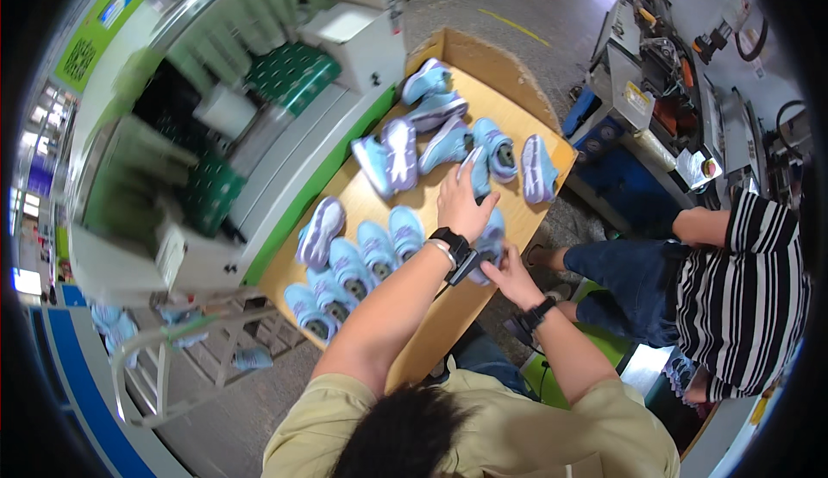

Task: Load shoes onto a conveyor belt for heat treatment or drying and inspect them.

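Note:
My left hand (464, 206) reaches over the wooden tabletop (539, 219), fingers and thumb closed around a light blue sneaker (480, 172). Closer to my body, my right hand (514, 278) grips another light blue sneaker (492, 235) near the table's right edge; my left wrist and forearm partly cover it. Beyond my left hand lie several more blue sneakers, some on their sides with lilac-and-white soles (399, 154) showing. To the left of my forearm, several sneakers (377, 249) stand side by side in a row, with one tipped sneaker (321, 232) behind them.
A machine (285, 146) with a green dotted belt and hanging strips runs along the table's left side. Cardboard (496, 59) borders the far edge. At right stands a person in a striped shirt (733, 297), beside a tool-covered bench (638, 98). A metal rack (164, 366) holds more shoes lower left.

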A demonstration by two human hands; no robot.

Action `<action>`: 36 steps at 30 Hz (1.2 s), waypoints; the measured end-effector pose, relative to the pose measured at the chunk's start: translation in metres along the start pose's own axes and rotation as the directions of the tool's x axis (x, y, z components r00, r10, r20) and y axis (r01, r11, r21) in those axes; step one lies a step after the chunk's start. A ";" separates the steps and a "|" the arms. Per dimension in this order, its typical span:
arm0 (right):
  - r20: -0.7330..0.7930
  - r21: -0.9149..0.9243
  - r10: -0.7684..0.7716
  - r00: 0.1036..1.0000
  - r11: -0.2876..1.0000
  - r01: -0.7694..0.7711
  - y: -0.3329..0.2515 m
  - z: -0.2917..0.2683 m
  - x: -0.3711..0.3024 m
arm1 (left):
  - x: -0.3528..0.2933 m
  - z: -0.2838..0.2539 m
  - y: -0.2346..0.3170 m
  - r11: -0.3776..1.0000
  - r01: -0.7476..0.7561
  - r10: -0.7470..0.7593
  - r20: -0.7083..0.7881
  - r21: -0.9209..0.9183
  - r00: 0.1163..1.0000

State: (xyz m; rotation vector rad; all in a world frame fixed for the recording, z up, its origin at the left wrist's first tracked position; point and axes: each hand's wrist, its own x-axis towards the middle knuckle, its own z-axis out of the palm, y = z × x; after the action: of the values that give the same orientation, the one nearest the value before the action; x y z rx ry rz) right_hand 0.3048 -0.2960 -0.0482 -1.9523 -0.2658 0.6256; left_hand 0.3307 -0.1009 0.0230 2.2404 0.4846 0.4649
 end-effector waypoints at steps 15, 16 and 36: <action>-0.490 0.071 0.055 0.870 0.997 -0.023 -0.014 -0.095 0.141 | 0.056 -0.013 0.004 0.990 -0.076 0.068 0.067 0.119 0.995; -0.522 0.225 0.053 0.851 0.971 0.078 0.000 -0.094 0.144 | 0.066 0.002 0.036 0.994 -0.045 0.060 0.156 -0.097 0.986; 0.057 0.206 -0.504 0.862 0.850 0.484 -0.216 -0.018 0.149 | 0.016 -0.192 0.006 0.694 0.158 -0.397 -0.191 -0.702 0.898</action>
State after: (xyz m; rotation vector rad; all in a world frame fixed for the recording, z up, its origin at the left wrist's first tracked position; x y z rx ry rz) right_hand 0.4583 -0.1457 0.1031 -1.5796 -0.7297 0.3954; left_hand 0.2548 0.0225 0.1508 1.3491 0.6929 0.7240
